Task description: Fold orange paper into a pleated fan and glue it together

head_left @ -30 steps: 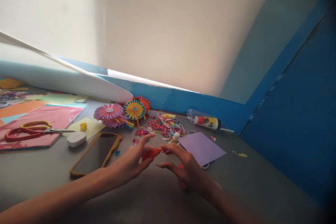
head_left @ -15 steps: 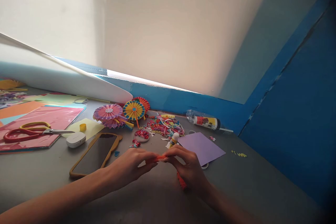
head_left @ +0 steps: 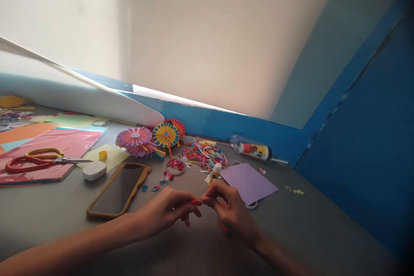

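Observation:
A small orange-red paper piece [head_left: 196, 201] is pinched between the fingertips of both hands above the grey table. My left hand [head_left: 171, 209] holds its left end with thumb and index finger, the lower fingers loosely curled. At its right end my right hand [head_left: 226, 207] grips with closed fingers, and more orange-red paper [head_left: 224, 227] shows behind and below that hand. Just beyond the fingertips stands a glue stick [head_left: 214, 174]. A lilac paper square [head_left: 249, 183] lies behind my right hand.
Left: phone [head_left: 118, 190], white case [head_left: 94, 170], scissors [head_left: 35, 161] on pink sheets [head_left: 71, 146]. Behind: paper rosettes [head_left: 165, 134], colourful scraps [head_left: 205, 155], a glue bottle [head_left: 254, 151] by the blue wall. A grey table [head_left: 310, 228] spans the front.
My left hand's lower fingers have spread downward a little, and both hands sit slightly lower. Less of the orange-red paper shows below my right hand.

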`<state>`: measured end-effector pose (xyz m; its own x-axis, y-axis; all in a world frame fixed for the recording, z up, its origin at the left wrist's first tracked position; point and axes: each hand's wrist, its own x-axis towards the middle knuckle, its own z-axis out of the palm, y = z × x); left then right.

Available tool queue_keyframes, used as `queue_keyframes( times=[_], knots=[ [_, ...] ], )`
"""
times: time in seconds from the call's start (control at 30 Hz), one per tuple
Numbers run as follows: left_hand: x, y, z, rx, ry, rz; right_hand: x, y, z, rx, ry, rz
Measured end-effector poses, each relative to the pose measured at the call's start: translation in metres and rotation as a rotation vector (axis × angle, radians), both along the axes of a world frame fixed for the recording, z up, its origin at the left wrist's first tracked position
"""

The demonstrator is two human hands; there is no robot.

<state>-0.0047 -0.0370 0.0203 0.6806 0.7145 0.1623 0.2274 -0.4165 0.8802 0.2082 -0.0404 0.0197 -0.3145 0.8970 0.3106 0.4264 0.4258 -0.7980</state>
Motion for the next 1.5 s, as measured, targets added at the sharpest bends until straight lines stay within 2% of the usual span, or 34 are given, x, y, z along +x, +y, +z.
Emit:
queue_keyframes(
  times=[0.2,0.33,0.53,0.73,0.93,1.1,1.17,1.27,1.33,1.5],
  knots=[
    [0.002,0.005,0.001,-0.205,-0.145,-0.06,0.001,0.003,0.007,-0.168,0.006,0.145],
    [0.004,0.002,0.002,-0.263,-0.153,-0.106,-0.006,-0.006,0.003,-0.142,-0.051,0.158],
    [0.008,-0.004,-0.006,-0.31,-0.189,-0.101,-0.013,-0.016,0.001,-0.128,-0.052,0.145],
    [0.009,-0.001,-0.008,-0.444,-0.254,-0.153,-0.007,-0.011,0.005,-0.136,0.068,0.152],
    [0.007,0.0,-0.011,-0.392,-0.209,-0.084,-0.005,-0.009,0.008,-0.12,0.056,0.159],
    [0.006,-0.003,-0.002,-0.405,-0.156,-0.212,-0.001,-0.009,0.008,-0.097,-0.036,0.214],
    [0.007,-0.006,0.002,-0.358,-0.122,-0.225,-0.001,-0.01,0.007,-0.08,-0.083,0.266],
    [0.008,-0.01,0.0,-0.184,-0.073,-0.132,-0.003,-0.012,0.004,-0.017,-0.153,0.34],
    [0.009,-0.011,-0.003,-0.087,-0.048,-0.071,-0.004,-0.013,0.003,0.042,-0.192,0.339],
    [0.011,-0.009,-0.009,-0.03,-0.049,-0.014,-0.007,-0.013,-0.002,0.124,-0.215,0.247]
  ],
)
